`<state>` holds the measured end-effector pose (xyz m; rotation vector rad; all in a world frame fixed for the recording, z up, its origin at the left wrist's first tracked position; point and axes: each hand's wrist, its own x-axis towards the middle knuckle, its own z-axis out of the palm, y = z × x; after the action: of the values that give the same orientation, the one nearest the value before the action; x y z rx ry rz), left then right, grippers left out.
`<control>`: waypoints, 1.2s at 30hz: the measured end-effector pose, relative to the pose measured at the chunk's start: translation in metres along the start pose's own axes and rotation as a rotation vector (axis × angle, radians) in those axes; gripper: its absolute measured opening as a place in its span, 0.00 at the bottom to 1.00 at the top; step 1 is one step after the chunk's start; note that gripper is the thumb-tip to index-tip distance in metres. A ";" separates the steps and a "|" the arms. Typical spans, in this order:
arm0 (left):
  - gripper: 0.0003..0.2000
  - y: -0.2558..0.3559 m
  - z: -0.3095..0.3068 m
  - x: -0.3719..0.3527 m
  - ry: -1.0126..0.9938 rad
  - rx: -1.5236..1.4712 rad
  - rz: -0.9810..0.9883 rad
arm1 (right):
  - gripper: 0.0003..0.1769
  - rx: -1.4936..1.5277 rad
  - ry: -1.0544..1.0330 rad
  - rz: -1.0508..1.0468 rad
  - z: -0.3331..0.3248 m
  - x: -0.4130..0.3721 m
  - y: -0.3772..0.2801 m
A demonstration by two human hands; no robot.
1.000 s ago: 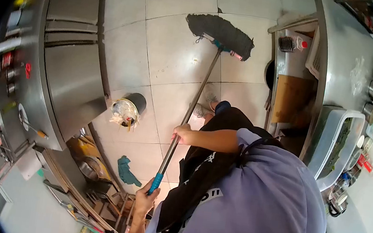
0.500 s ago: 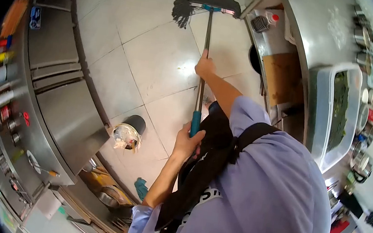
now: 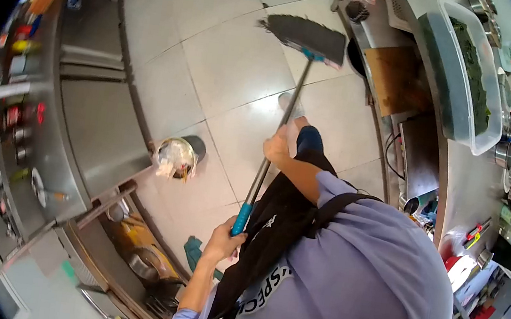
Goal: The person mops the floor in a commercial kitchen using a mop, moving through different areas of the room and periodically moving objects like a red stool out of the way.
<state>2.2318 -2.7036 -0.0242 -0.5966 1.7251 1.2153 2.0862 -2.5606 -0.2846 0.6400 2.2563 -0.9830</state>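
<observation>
Gripping a long-handled mop with both hands, with the wide dark grey fringed head (image 3: 307,36) flat on the pale tiled floor (image 3: 228,49), near the lower shelves at right. For an even wipe, probably best to press lightly through the slim silvery metal pole (image 3: 299,91), let the strands lie spread, and steer around the shoe (image 3: 291,103) beside the pole. Also wise to swing wide of the dark round bin (image 3: 198,147) full of rubbish and the crumpled green cloth (image 3: 193,251). Closed around the teal grip (image 3: 242,218) at the pole's top end: the left hand (image 3: 219,242), low and close to the body, at the end of a forearm angled up from the sleeve. Wrapped around the pole farther down: the right hand (image 3: 277,145), reaching forward and across, back of the hand upward.
</observation>
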 end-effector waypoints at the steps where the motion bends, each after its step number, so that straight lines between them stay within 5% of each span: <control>1: 0.20 -0.003 -0.004 -0.026 -0.008 0.070 -0.031 | 0.42 0.043 -0.012 0.008 0.013 -0.023 0.014; 8: 0.25 -0.053 -0.026 -0.142 0.031 -0.133 -0.212 | 0.47 0.274 -0.112 0.450 0.095 -0.122 0.040; 11: 0.23 -0.076 -0.014 -0.150 0.116 -0.426 -0.197 | 0.51 0.430 -0.268 0.504 0.041 -0.167 0.002; 13: 0.21 -0.069 0.003 -0.134 0.217 -0.369 -0.157 | 0.51 0.320 -0.278 0.558 0.049 -0.147 0.016; 15: 0.19 -0.059 0.014 -0.127 0.310 -0.339 0.094 | 0.51 0.321 -0.265 0.503 0.048 -0.138 0.028; 17: 0.19 -0.086 0.015 -0.121 0.310 -0.333 0.007 | 0.49 0.290 -0.261 0.445 0.052 -0.133 0.036; 20: 0.20 -0.026 0.006 -0.119 0.310 -0.142 -0.040 | 0.50 0.195 -0.256 0.426 0.044 -0.115 0.027; 22: 0.20 -0.084 0.021 -0.090 0.310 -0.322 0.095 | 0.51 0.202 -0.259 0.416 0.043 -0.091 0.034; 25: 0.21 -0.066 0.038 -0.045 0.171 -0.440 0.173 | 0.52 0.264 -0.275 0.412 -0.011 -0.055 0.033; 26: 0.22 -0.049 0.040 -0.025 0.099 -0.464 0.181 | 0.52 0.256 -0.177 0.262 -0.004 -0.023 0.043; 27: 0.22 -0.032 0.043 -0.005 0.027 -0.486 0.186 | 0.52 0.234 -0.082 0.117 0.017 0.016 0.066; 29: 0.23 0.011 0.044 0.025 0.116 -0.320 -0.026 | 0.52 0.244 -0.090 0.142 -0.017 0.045 0.051; 30: 0.23 0.024 0.041 0.039 0.122 -0.359 -0.044 | 0.52 0.292 -0.183 0.303 -0.063 0.047 0.008; 32: 0.23 0.052 0.031 0.053 0.097 -0.386 -0.096 | 0.51 0.132 -0.038 0.239 -0.040 0.083 0.012; 36: 0.23 0.056 0.045 0.075 0.046 -0.460 -0.070 | 0.48 0.242 -0.060 0.292 -0.075 0.107 0.010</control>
<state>2.1706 -2.6317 -0.0682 -0.9541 1.4494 1.5697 1.9921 -2.4765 -0.3208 0.9982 1.9373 -1.1162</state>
